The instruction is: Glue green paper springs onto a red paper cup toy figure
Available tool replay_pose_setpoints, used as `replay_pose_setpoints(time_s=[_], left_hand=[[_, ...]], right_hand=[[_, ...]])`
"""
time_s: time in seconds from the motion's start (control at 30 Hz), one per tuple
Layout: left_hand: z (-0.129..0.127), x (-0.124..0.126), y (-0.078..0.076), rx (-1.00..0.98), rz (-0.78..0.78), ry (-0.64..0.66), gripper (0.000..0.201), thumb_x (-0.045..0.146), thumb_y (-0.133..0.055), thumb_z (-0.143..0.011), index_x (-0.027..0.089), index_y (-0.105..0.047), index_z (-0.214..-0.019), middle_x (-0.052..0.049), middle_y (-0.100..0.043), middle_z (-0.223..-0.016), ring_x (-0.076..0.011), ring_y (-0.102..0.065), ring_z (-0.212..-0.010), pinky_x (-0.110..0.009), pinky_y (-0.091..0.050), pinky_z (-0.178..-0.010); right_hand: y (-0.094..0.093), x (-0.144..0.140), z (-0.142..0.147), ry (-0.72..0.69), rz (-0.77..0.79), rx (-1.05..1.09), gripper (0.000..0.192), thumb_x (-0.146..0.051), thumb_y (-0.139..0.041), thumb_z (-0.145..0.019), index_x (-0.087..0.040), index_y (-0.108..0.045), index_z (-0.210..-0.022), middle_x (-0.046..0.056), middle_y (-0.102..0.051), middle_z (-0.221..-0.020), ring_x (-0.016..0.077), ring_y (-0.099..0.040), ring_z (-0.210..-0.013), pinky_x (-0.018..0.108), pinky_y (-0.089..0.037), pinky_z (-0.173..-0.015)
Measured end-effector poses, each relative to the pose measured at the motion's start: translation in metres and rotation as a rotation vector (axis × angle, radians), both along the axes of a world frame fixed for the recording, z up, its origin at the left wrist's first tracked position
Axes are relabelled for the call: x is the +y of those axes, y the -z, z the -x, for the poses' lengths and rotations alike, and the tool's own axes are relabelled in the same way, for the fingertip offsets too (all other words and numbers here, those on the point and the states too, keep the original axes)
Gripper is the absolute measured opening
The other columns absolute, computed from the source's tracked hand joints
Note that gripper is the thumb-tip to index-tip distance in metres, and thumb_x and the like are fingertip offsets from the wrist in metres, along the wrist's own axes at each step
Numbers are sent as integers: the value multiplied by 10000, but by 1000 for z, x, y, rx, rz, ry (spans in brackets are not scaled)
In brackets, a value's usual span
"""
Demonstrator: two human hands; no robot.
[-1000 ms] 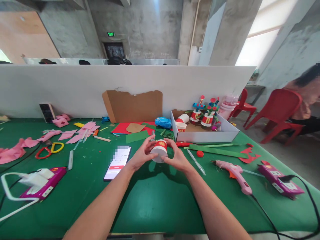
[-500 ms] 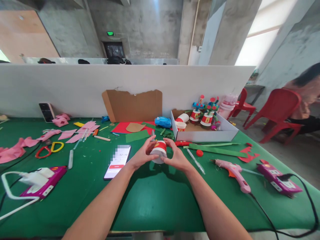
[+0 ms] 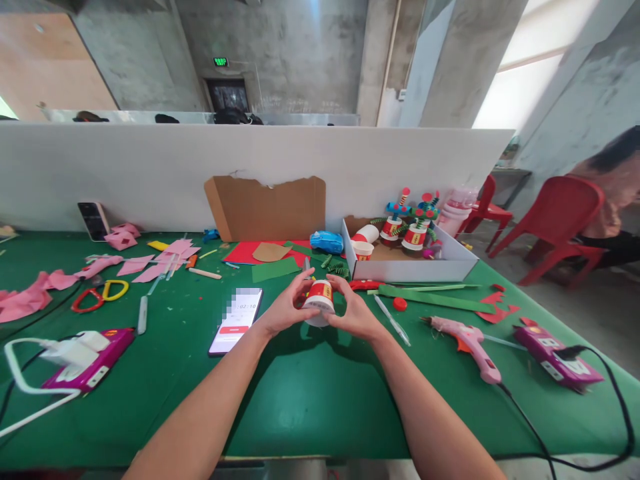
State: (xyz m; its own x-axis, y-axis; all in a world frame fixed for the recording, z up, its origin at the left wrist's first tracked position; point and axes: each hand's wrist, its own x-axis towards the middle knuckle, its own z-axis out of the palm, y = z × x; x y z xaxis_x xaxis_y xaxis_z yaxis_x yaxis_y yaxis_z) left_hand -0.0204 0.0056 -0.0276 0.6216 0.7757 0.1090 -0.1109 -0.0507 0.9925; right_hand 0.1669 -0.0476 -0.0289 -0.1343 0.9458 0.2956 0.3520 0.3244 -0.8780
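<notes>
Red-and-white cup (image 3: 320,293) is over the green tabletop (image 3: 315,407), pinched between left hand (image 3: 286,310) and right hand (image 3: 357,312), wide end down. Phone (image 3: 236,321) lies left of it, pink glue gun (image 3: 473,345) right.

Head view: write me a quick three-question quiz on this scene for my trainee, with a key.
1. Multiple choice: what do the left hand and right hand hold together? a) scissors; b) cup; c) box.
2. True or false: the glue gun lies on the table, apart from both hands.
3. Short answer: on which side of the cup does the lit phone lie, as the wearer sees it?

Key: 1. b; 2. true; 3. left.
</notes>
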Motion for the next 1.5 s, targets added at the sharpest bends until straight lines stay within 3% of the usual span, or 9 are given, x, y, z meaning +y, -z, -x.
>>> replay_pose_setpoints(time_s=[0.13,0.33,0.53,0.73,0.97,1.5], left_hand=[[1,1,-1,-33,28,-7,1020,331,-816,-647,259,-238,-1484,-158,-491,-1385,-319,-530,-1228,-470,-424,-1022],[1,2,3,2,-22,10,1021,332,-817,-650,287,-243,-1493,-155,-403,-1464,-327,-479,-1286,-467,-416,-1038],[1,1,0,-18,-28,-20,999,363,-796,-676,276,-232,-1497,-155,-483,-1395,-318,-519,-1240,-454,-441,-1005],[0,-1,1,4,-33,-1,1017,323,-815,-655,282,-239,-1492,-155,-401,-1458,-326,-469,-1294,-448,-413,-1038],[1,1,0,-33,1,-9,1002,388,-799,-675,272,-228,-1490,-161,-468,-1412,-335,-520,-1237,-436,-468,-966],[-1,0,-1,-2,-4,-8,1073,364,-842,-613,240,-236,-1490,-175,-458,-1402,-333,-508,-1249,-467,-408,-1038]], right_hand=[[1,0,0,20,-16,43,749,-271,-694,-685,-228,-391,-1368,106,-500,-1385,264,-480,-1286,452,-352,-1106],[0,0,0,8,-9,5,756,-215,-691,-653,-231,-404,-1353,100,-541,-1337,267,-516,-1246,458,-372,-1090],[-1,0,0,24,-25,54,768,-273,-696,-669,-220,-384,-1369,119,-489,-1395,280,-467,-1299,469,-333,-1117],[-3,-2,1,11,-6,12,756,-235,-680,-648,-205,-395,-1347,119,-543,-1326,276,-519,-1241,467,-366,-1091],[-3,-1,2,10,-7,75,762,-311,-695,-672,-186,-374,-1351,142,-523,-1347,271,-499,-1263,449,-365,-1095],[-3,-2,1,0,26,27,745,-228,-661,-640,-193,-388,-1332,122,-564,-1297,263,-528,-1229,447,-364,-1091]])
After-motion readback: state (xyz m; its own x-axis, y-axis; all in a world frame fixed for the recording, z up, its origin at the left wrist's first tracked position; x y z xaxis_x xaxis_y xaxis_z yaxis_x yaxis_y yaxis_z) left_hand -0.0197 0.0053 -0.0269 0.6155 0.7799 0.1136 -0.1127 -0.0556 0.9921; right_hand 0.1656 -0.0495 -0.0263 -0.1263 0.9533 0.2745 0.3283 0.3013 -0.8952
